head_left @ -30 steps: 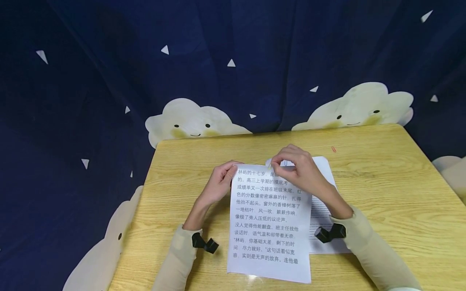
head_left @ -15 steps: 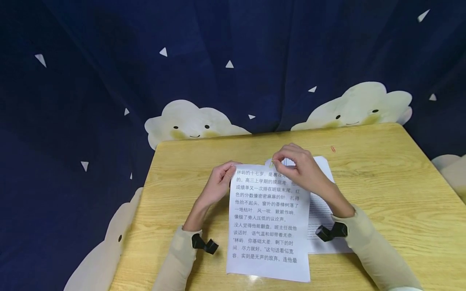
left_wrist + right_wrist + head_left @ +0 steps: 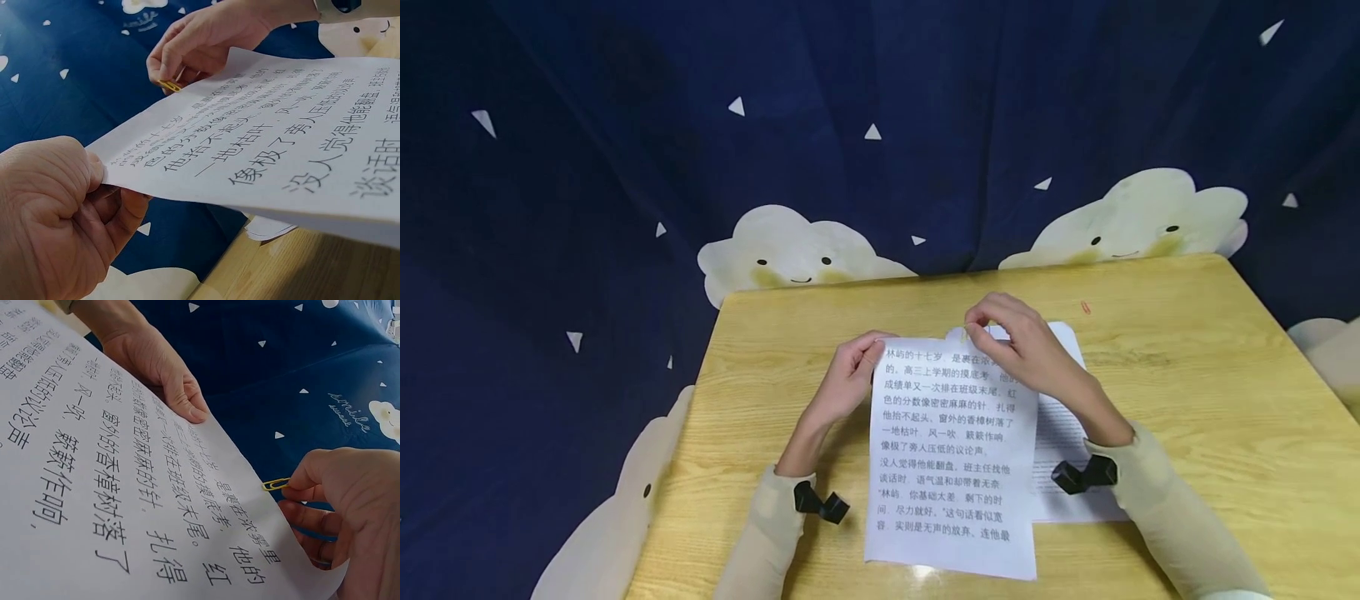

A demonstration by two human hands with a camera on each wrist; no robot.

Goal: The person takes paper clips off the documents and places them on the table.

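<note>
My left hand [image 3: 847, 379] pinches the top left corner of a printed sheet of paper [image 3: 951, 554], thumb on top. Held up off the table, the sheet slopes toward me with its text facing up. At its top edge, my right hand [image 3: 1030, 350] pinches a yellow paper clip [image 3: 275, 484] between thumb and index finger. In the right wrist view the clip's free end overlaps the paper's edge; the left wrist view also has the clip [image 3: 169, 85] right at that edge. My right hand's other fingers curl beneath the sheet's top right part.
More printed paper [image 3: 1063, 450] lies on the wooden table [image 3: 1187, 400], partly hidden behind the held sheet and my right hand. A red paper clip [image 3: 1086, 307] lies near the table's back. Beyond stands a dark blue curtain [image 3: 850, 50] with clouds and triangles.
My right hand has shifted slightly right and away from me along the sheet's top edge with the yellow paper clip, uncovering more printed text. My left hand keeps its pinch.
</note>
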